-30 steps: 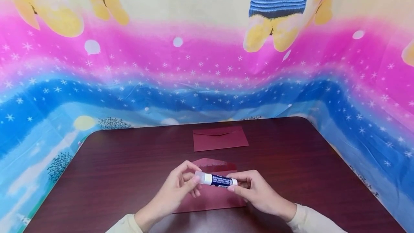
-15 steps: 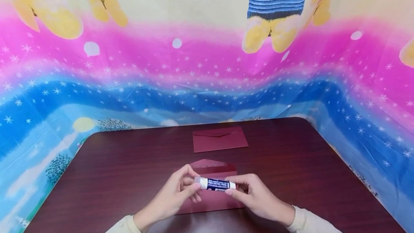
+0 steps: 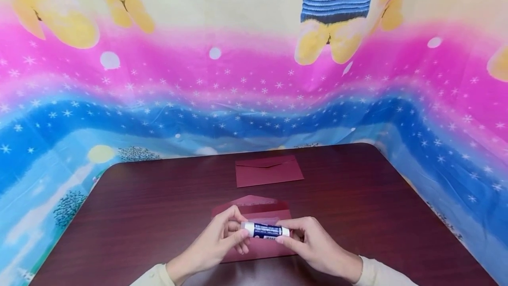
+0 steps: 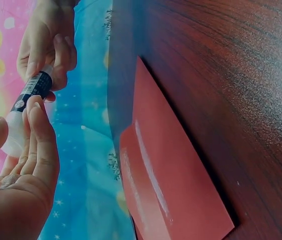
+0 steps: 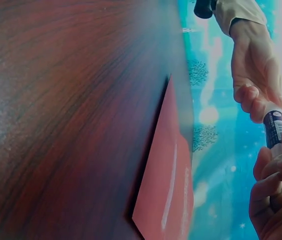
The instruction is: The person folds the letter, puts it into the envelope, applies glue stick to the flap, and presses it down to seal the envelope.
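Observation:
Held level between both hands is a glue stick [image 3: 267, 230] with a dark blue label and white ends. My left hand [image 3: 216, 238] pinches its capped end between thumb and fingers; the translucent cap [image 4: 15, 134] shows in the left wrist view. My right hand [image 3: 319, 247] grips the opposite white end with thumb and forefinger. Beneath them lies a dark red envelope [image 3: 258, 250], its flap [image 3: 251, 201] unfolded toward the far side. Whitish streaks [image 4: 151, 175] run across the flap and body in the left wrist view. The hands hide part of this envelope.
A second dark red envelope [image 3: 270, 173], flap folded down, lies farther back on the dark wooden table [image 3: 166, 202]. A colourful patterned cloth [image 3: 254, 78] hangs around the table's back and sides.
The glue stick and both hands have lowered slightly. The cap end now sits closer against the label, with less of the translucent part showing. Both envelopes lie where they were.

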Demonstrator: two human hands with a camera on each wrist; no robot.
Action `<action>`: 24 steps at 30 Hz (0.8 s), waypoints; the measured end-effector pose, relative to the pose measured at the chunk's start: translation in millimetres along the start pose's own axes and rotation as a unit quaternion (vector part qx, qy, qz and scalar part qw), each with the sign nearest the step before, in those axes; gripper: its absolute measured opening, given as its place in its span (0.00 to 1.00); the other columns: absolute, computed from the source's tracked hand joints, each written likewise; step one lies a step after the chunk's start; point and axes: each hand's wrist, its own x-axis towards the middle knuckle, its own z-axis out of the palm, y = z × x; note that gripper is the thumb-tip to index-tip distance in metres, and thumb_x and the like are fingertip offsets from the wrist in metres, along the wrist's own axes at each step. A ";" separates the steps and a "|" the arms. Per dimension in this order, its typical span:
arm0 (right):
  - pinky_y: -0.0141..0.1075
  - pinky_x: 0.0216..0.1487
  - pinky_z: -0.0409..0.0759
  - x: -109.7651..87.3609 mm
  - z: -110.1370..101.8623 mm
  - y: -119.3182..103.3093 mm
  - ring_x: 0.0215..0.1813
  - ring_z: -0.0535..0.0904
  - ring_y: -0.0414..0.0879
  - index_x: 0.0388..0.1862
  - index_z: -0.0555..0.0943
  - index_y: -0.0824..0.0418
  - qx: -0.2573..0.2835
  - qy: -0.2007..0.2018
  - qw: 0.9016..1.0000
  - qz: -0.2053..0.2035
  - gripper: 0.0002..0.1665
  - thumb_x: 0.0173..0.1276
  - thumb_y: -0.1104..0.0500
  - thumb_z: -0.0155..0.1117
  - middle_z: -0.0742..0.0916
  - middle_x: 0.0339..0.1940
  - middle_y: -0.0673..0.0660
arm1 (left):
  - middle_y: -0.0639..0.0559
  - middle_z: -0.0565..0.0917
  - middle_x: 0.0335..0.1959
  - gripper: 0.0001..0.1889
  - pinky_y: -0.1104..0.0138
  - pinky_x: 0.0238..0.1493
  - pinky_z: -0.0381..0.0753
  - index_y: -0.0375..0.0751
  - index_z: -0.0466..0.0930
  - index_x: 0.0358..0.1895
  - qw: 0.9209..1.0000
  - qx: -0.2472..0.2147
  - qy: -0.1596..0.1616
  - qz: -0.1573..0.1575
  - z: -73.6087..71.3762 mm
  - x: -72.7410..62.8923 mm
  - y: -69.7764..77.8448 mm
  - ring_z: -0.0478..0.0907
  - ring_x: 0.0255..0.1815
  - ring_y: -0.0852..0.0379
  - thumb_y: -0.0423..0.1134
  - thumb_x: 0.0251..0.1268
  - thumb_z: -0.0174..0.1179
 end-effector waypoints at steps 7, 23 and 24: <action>0.25 0.17 0.69 -0.3 -0.5 0.8 0.22 0.66 0.24 0.44 0.87 0.54 -0.009 0.001 1.000 -0.008 0.07 0.71 0.56 0.67 0.78 0.21 0.42 | 0.18 0.81 0.37 0.12 0.57 0.37 0.89 0.28 0.67 0.46 1.000 0.007 -0.001 -0.011 1.1 0.2 -0.8 0.85 0.30 0.61 0.35 0.75 0.57; 0.26 0.17 0.70 3.5 -1.5 4.8 0.21 0.67 0.24 0.46 0.87 0.54 -0.014 -0.017 1.000 0.004 0.10 0.71 0.52 0.67 0.86 0.25 0.52 | 0.19 0.81 0.36 0.13 0.54 0.37 0.88 0.30 0.67 0.44 1.000 0.020 0.007 -0.012 5.5 0.7 -5.3 0.86 0.30 0.60 0.37 0.74 0.58; 0.26 0.18 0.71 4.0 -2.1 4.6 0.21 0.67 0.24 0.46 0.87 0.53 -0.018 -0.019 1.000 0.004 0.10 0.71 0.52 0.67 0.85 0.25 0.50 | 0.19 0.81 0.36 0.13 0.55 0.37 0.89 0.30 0.67 0.44 1.000 0.021 0.007 -0.013 5.2 0.7 -5.1 0.85 0.29 0.61 0.37 0.74 0.58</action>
